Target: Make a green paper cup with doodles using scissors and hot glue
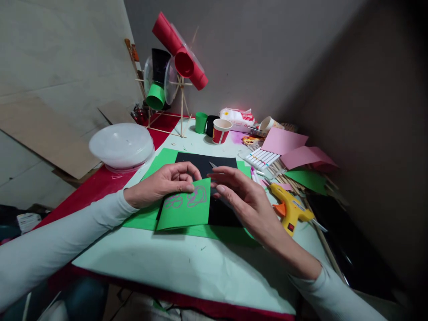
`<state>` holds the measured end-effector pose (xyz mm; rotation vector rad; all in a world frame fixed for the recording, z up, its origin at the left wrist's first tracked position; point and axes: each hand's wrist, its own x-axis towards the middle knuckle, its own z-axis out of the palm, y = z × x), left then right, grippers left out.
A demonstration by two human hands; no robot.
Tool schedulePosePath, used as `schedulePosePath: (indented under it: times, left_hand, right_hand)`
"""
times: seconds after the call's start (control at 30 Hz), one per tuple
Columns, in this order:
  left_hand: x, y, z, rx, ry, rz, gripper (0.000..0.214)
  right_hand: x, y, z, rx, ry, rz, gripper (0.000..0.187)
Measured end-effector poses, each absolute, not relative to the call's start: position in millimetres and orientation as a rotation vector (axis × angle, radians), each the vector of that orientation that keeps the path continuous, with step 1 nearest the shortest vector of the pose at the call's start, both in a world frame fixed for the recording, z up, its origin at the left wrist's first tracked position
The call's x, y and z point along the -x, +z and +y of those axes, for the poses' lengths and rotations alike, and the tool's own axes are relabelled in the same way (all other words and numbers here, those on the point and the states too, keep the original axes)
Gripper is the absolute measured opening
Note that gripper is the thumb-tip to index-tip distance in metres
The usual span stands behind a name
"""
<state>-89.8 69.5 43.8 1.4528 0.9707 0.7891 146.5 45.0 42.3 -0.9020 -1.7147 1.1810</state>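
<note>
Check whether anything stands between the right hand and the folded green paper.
Nothing visible does. The right hand has its fingertips by the folded green paper, near its upper right corner; contact is unclear. The left hand grips the upper edge.

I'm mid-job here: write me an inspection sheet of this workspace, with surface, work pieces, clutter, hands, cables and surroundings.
Surface: pale sheet over a red cover; small scraps on it.
Work pieces: folded green card with purple outlines, above a black sheet and green sheets.
Clutter: yellow glue gun, markers and pink paper at right; red-and-white cup behind; white bowl at left.
Hands: left hand grips the card; right hand is at its right edge, a pointed metal tip by the fingers, hold unclear.
Cables: nothing seen on the tabletop; below its near edge, too dark to tell.
Surroundings: grey wall behind; stick frame bearing coloured tubes.
</note>
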Motion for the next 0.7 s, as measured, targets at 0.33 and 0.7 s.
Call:
schedulePosePath:
  times: [0.33, 0.7]
  left_hand:
    - [64.5, 61.8, 73.5, -1.666, 0.905, 1.042, 0.018]
    - [64.8, 36.5, 63.5, -1.406, 1.416, 1.299, 0.019]
  right_hand:
    - [-149.3, 43.7, 54.5, 0.935, 1.524, -1.493, 0.021]
    - [-151.7, 38.0, 55.3, 1.044, 1.312, -1.067, 0.042]
